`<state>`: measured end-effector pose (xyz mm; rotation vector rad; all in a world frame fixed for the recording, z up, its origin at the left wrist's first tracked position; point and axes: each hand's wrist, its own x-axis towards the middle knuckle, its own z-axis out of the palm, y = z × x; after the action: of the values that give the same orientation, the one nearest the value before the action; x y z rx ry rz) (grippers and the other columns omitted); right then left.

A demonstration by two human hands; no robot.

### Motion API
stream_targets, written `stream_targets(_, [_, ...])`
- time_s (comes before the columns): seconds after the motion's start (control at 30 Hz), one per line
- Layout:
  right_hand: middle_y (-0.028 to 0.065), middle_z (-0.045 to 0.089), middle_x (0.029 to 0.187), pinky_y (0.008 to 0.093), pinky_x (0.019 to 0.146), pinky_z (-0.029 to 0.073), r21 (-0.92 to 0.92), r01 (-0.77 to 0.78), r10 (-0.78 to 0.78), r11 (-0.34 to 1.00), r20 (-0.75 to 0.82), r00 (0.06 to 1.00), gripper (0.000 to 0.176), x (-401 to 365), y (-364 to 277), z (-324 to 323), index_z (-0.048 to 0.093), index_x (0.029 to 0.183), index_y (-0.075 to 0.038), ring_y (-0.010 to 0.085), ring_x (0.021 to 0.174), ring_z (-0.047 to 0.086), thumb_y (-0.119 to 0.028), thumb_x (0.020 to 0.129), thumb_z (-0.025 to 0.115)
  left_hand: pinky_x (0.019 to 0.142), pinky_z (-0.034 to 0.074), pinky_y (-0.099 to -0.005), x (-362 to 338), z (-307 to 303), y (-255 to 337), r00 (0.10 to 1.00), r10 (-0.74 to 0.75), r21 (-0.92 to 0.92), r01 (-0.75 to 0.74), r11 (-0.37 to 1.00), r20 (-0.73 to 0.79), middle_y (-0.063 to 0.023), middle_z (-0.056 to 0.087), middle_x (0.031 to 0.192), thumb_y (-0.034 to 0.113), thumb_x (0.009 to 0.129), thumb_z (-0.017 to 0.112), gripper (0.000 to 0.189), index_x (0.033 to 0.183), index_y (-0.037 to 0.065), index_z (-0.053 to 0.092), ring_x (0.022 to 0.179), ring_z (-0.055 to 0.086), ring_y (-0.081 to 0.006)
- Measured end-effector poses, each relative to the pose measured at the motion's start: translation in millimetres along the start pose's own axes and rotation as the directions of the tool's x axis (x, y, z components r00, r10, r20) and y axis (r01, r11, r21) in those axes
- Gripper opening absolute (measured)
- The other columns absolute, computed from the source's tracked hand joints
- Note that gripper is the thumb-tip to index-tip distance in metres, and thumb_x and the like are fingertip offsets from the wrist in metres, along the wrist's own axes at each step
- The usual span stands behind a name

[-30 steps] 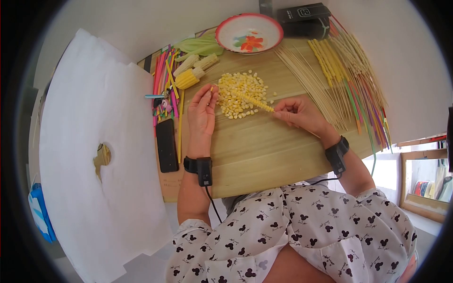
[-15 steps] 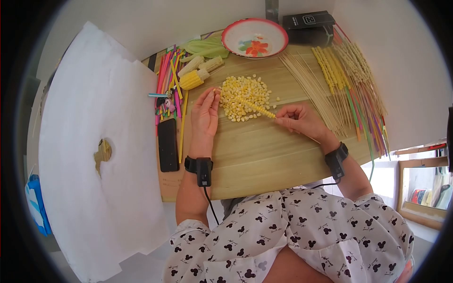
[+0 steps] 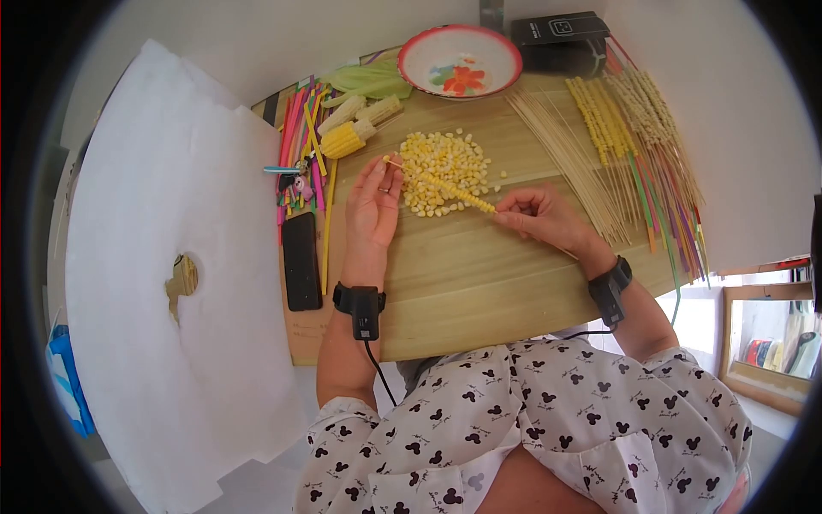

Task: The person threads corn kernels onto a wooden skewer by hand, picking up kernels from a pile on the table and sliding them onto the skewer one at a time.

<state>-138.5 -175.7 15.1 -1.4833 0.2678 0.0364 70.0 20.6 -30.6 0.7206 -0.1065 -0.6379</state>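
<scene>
My right hand (image 3: 544, 221) pinches a thin wooden skewer near the lower end of its row of corn kernels (image 3: 458, 193). The skewer slants up to the left across a pile of loose kernels (image 3: 445, 163). At its upper left tip, a single kernel (image 3: 387, 159) sits between the thumb and finger of my left hand (image 3: 374, 201), which is closed on it. A short bare stretch of stick shows between that kernel and the threaded row.
Corn cobs (image 3: 347, 139), husks, coloured strips and a black phone (image 3: 301, 261) lie at the left. A red-rimmed bowl (image 3: 413, 79) and a black box (image 3: 561, 30) stand at the back. Bare skewers (image 3: 565, 154) and kernel-covered sticks (image 3: 598, 120) lie right.
The skewer's tip now shows at my left fingertips, with a kernel at its end. My left hand has turned slightly. The whole view has shifted a little.
</scene>
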Motion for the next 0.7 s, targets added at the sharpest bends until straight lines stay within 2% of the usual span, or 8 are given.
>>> stream_targets(0.13, [-0.0075,0.057,0.07,0.0159,0.05,0.037,0.0,0.006,-0.006,1.0,-0.012,1.0,0.01,0.1,0.0,1.2,0.066,0.089,-0.004,-0.0016,0.058,0.046,-0.015,0.088,0.067,0.09,0.051,-0.0288,2.0,-2.1,-0.3,1.0,-0.001,-0.041,0.001,0.999,0.015,-0.0147,0.062,0.11,0.0,0.09,0.056,0.02,0.11,-0.003,0.058,0.103,0.06,-0.0197])
stream_targets(0.63, [-0.0076,0.058,0.072,0.0156,0.051,0.037,-0.024,0.021,-0.021,0.999,-0.022,1.0,0.01,2.5,4.0,1.4,0.065,0.089,-0.004,-0.0017,0.059,0.046,-0.014,0.088,0.066,0.094,0.05,-0.0301,2.5,-1.6,-0.4,0.999,0.033,-0.059,-0.032,0.998,0.013,-0.0148,0.062,0.112,-0.002,0.089,0.058,0.016,0.104,-0.003,0.06,0.109,0.059,-0.0229])
stream_targets(0.7, [-0.0077,0.058,0.072,0.0156,0.05,0.036,-0.029,0.015,-0.016,0.999,-0.022,1.0,0.01,2.2,3.9,1.6,0.065,0.089,-0.004,-0.0017,0.059,0.046,-0.014,0.089,0.066,0.092,0.051,-0.0294,0.9,2.5,-0.1,0.999,0.043,-0.046,-0.043,0.998,0.009,-0.0148,0.063,0.111,-0.001,0.088,0.06,0.017,0.105,-0.002,0.06,0.105,0.06,-0.0212])
